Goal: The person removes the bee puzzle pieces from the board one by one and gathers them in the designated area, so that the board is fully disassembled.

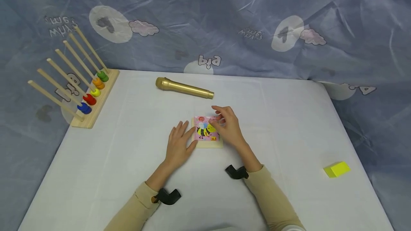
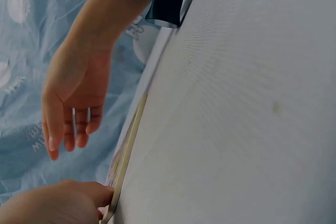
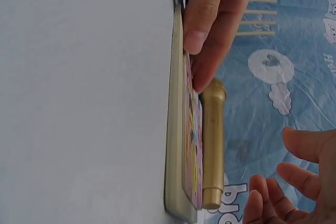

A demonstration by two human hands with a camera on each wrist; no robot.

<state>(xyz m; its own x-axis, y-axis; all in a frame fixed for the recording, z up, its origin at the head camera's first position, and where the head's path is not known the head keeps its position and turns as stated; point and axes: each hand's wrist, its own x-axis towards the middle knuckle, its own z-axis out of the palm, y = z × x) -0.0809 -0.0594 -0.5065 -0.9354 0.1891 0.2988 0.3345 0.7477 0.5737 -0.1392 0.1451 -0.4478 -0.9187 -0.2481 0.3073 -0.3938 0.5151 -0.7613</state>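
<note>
A small square picture puzzle (image 1: 204, 131) shows a yellow-and-black bee on pink and sits on a pale wooden board (image 1: 208, 145). At its left edge rests my left hand (image 1: 178, 145), fingers spread, with the thumb and index finger touching it. In the right wrist view, the left thumb (image 3: 195, 40) lies against the board's edge. My right hand (image 1: 229, 127) hovers over the puzzle's right side with loosely bent fingers and nothing in it. The left wrist view shows this right hand (image 2: 79, 93) raised off the board, and part of the left hand (image 2: 58, 203).
Behind the puzzle lies a gold toy microphone (image 1: 184, 88). A wooden peg rack (image 1: 96, 109) with coloured rings stands at the far left of the white table (image 1: 135, 159). Near the right edge is a yellow block (image 1: 336, 169). A patterned blue-grey cloth (image 1: 179, 17) hangs behind.
</note>
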